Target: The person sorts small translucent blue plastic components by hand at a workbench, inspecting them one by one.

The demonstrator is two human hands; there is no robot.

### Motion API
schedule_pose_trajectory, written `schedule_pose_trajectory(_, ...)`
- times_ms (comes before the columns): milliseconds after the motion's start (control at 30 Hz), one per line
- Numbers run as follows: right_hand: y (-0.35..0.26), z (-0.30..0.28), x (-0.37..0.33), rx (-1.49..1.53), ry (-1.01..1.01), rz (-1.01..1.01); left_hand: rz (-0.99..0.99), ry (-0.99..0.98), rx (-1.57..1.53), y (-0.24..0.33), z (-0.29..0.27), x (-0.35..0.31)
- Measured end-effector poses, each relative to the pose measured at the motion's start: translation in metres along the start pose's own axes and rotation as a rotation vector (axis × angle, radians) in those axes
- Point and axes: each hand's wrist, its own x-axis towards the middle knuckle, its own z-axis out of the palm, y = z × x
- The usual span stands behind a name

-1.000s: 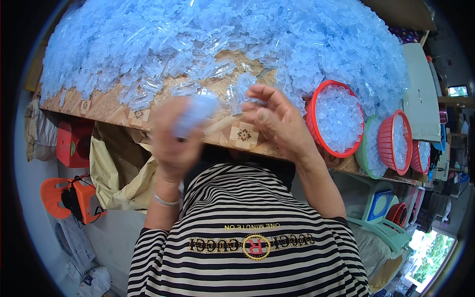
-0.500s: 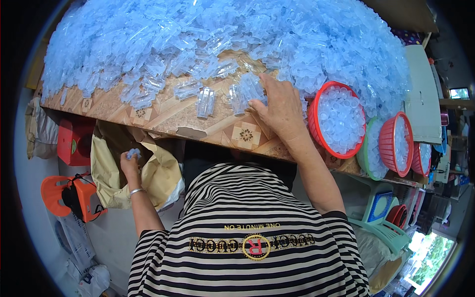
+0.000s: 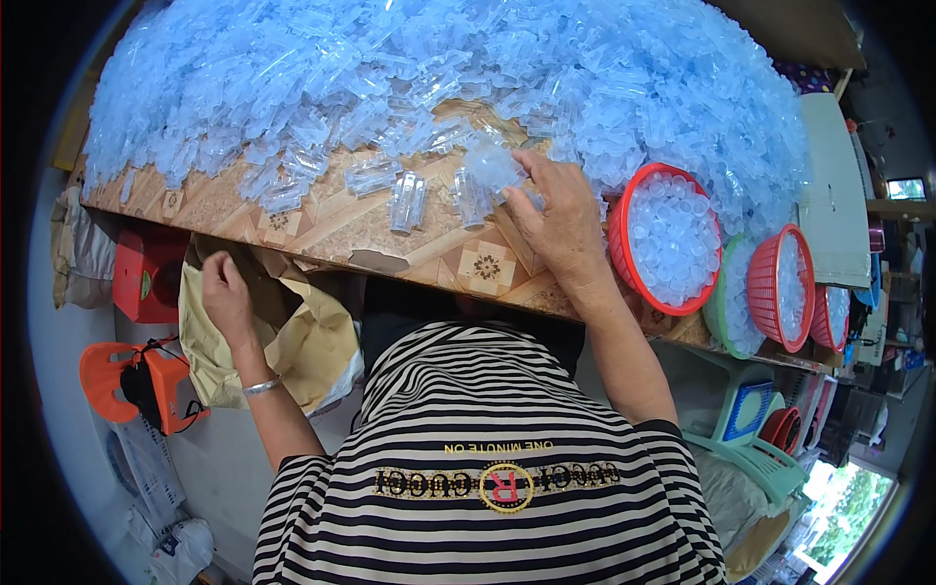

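Observation:
A huge heap of clear, bluish plastic tubes (image 3: 322, 88) covers the patterned table (image 3: 331, 226). At the heap's near edge, my right hand (image 3: 565, 214) pinches a clear plastic piece (image 3: 493, 168), its outline smeared by motion, between thumb and fingers. Just left of it lie a few separate clear tubes (image 3: 408, 202) on bare tabletop. Below the table edge on the left, my left hand (image 3: 228, 297) is over the mouth of an opened brown paper sack (image 3: 317, 351). Its fingers are curled together and nothing shows in them. The inside of the sack is mostly hidden in shadow.
A red basket (image 3: 624, 239) full of small clear round pieces stands right of my right hand. Beyond it are a green basket (image 3: 726, 312) and more red baskets (image 3: 765, 292). An orange stool (image 3: 180, 390) and a red container (image 3: 146, 278) are at the left.
My left hand has risen from inside the sack toward its left rim, and the clear pieces it held no longer show. My right fingers have drawn together on the clear plastic piece.

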Motion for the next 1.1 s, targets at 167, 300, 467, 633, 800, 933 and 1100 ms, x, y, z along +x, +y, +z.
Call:
schedule_pose_trajectory(167, -0.030, -0.005, -0.010, 0.483, -0.127, 0.070, -0.198, -0.340, -0.965, 0.149, -0.021, 0.002)
schedule_pose_trajectory(300, -0.035, -0.009, -0.011, 0.545, -0.251, -0.214, -0.628, -1.156, -1.608, 0.205, -0.002, -0.011)
schedule_pose_trajectory(467, -0.030, -0.010, -0.016, 0.455, -0.313, -0.289, -0.680, -1.502, -1.727, 0.215, 0.021, -0.028)
schedule_pose_trajectory(633, -0.026, -0.049, -0.007, 0.319, -0.230, -0.077, -0.755, -1.402, -1.947, 0.218, 0.030, -0.033)
schedule_pose_trajectory(800, 0.052, -0.090, 0.029, -0.206, 0.017, 0.027, -0.818, -1.354, -2.070, 0.221, 0.036, -0.035)
schedule_pose_trajectory(933, 0.083, -0.094, 0.045, -0.519, -0.096, 0.044, -0.883, -1.284, -2.091, 0.234, 0.034, -0.037)
schedule_pose_trajectory(1100, 0.096, -0.088, 0.061, -0.588, -0.230, -0.060, -0.927, -1.294, -2.146, 0.239, 0.036, -0.037)
